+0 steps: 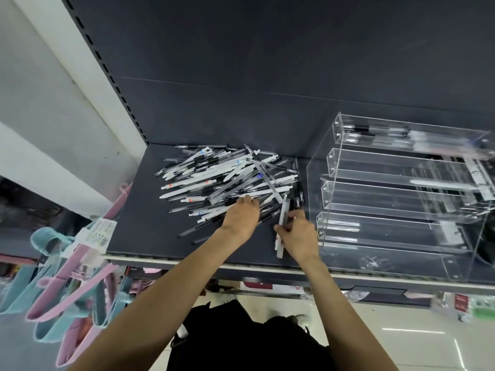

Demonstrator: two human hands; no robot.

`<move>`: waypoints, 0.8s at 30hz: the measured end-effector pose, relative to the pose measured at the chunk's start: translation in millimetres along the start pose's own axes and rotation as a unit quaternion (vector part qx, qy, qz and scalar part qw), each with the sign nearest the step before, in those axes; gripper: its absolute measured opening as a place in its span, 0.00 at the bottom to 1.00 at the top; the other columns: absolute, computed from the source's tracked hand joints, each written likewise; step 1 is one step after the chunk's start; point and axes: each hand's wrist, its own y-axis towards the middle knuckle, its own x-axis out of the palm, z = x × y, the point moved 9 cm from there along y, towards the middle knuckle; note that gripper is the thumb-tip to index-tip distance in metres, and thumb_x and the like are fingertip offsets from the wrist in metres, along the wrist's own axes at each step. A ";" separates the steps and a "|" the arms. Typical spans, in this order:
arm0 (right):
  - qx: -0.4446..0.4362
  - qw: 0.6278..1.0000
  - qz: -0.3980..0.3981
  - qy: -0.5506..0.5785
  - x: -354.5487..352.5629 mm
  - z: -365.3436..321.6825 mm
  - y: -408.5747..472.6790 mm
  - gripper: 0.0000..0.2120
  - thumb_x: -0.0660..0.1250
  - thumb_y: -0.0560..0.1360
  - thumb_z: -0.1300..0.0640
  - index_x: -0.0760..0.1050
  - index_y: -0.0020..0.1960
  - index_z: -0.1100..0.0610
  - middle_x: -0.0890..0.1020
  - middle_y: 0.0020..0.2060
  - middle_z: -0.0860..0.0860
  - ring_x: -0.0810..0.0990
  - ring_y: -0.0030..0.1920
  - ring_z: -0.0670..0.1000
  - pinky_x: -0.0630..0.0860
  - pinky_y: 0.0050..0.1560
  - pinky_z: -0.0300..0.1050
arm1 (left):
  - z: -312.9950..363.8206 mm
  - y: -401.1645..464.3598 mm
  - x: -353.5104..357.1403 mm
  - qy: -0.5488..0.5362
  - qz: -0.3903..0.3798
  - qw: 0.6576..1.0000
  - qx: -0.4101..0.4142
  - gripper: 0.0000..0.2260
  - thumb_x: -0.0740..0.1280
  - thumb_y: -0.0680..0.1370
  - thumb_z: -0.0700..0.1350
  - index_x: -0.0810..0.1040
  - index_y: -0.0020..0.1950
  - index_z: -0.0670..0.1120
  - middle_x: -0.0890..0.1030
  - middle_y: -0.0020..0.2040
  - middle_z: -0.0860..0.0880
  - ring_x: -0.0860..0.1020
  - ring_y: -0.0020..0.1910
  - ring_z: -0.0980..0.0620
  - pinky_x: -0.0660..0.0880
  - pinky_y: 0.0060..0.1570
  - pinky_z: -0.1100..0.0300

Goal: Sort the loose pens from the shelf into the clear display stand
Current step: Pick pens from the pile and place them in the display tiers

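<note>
clear acrylic, the display stand (396,199) sits on the shelf (150,231) just to the right of the right hand (296,234), with stepped troughs; the farthest one already holds some pens, the nearer ones look nearly bare. the pile of loose pens (230,178) lies beyond both hands, crossed over each other in all directions.

the left hand (241,215) reaches into the near edge of the pile, fingers bent down onto the pens; i cannot tell if it pinches one or only presses. the right hand grips a small bundle of white pens (282,223), fingers curled around it, the bundle pointing away and toward the person.

i think the risk is here: the bundle is held near its middle, so a loose grip may let one pen slide out toward the front edge of the shelf and fall to the floor. also, pulling one pen from a tangled pile can drag its neighbours and roll them off.
</note>
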 end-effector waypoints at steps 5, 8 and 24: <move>0.026 0.969 -0.040 0.241 0.6 0.0 -6.1 0.16 0.71 0.73 0.57 0.72 0.56 0.61 0.81 0.40 0.52 0.82 0.33 0.48 0.80 0.34 0.42 | -11.2 -23.3 -8.3 -0.169 -0.025 0.984 -0.055 0.12 0.53 0.83 0.44 0.70 0.60 0.39 0.75 0.55 0.40 0.77 0.50 0.42 0.70 0.45 0.52; 0.035 0.913 -0.086 0.397 3.0 -14.1 -16.0 0.13 0.70 0.74 0.62 0.72 0.56 0.60 0.80 0.36 0.57 0.79 0.29 0.44 0.76 0.29 0.36 | -24.7 -48.0 4.7 -0.429 -0.073 0.892 -0.122 0.12 0.53 0.84 0.46 0.75 0.50 0.45 0.77 0.45 0.46 0.75 0.37 0.52 0.70 0.37 0.58; -0.067 0.924 -0.124 0.356 2.3 -62.0 -24.9 0.07 0.73 0.71 0.59 0.78 0.46 0.53 0.80 0.39 0.53 0.83 0.42 0.53 0.82 0.41 0.47 | -7.5 -88.9 2.4 -0.699 0.015 0.696 -0.165 0.11 0.56 0.82 0.51 0.73 0.62 0.53 0.83 0.51 0.50 0.83 0.47 0.54 0.79 0.48 0.60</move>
